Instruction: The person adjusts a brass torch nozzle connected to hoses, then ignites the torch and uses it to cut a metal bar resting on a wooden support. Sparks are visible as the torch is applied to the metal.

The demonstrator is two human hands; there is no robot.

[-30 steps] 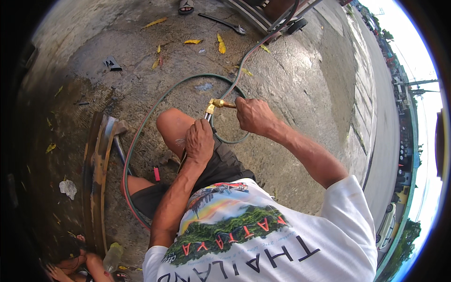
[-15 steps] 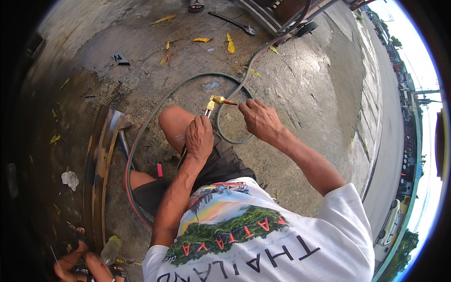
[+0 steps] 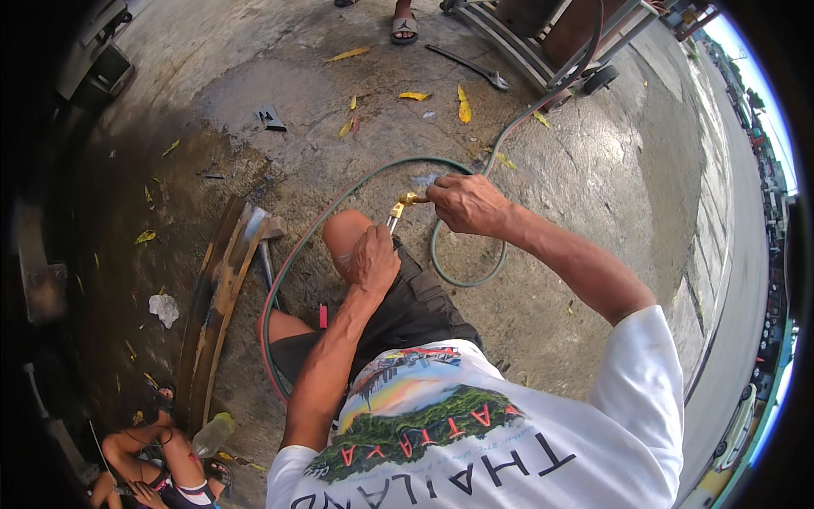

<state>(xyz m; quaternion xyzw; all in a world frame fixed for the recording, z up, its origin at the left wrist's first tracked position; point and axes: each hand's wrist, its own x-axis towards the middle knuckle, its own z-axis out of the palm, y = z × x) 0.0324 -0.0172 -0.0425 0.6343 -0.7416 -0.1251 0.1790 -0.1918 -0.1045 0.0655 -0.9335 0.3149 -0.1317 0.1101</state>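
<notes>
My left hand is closed around the silver tubes of a cutting torch with an angled brass head. My right hand has its fingers wrapped over the tip at the head's right side. The torch is held over my bent bare knee. A joined green and red hose loops on the concrete around me. To my left lie a long, curved, rusty steel piece and a hammer. A small pinkish-red object is beside my leg.
At the top are a metal cart on wheels, an adjustable wrench and a person's sandaled foot. Another person sits at lower left beside a plastic bottle. Yellow leaves are scattered on the concrete. A road runs along the right.
The whole view has shifted, with the ground appearing further right and lower. My right hand has moved up over the torch tip, hiding more of it. My left hand keeps its grip.
</notes>
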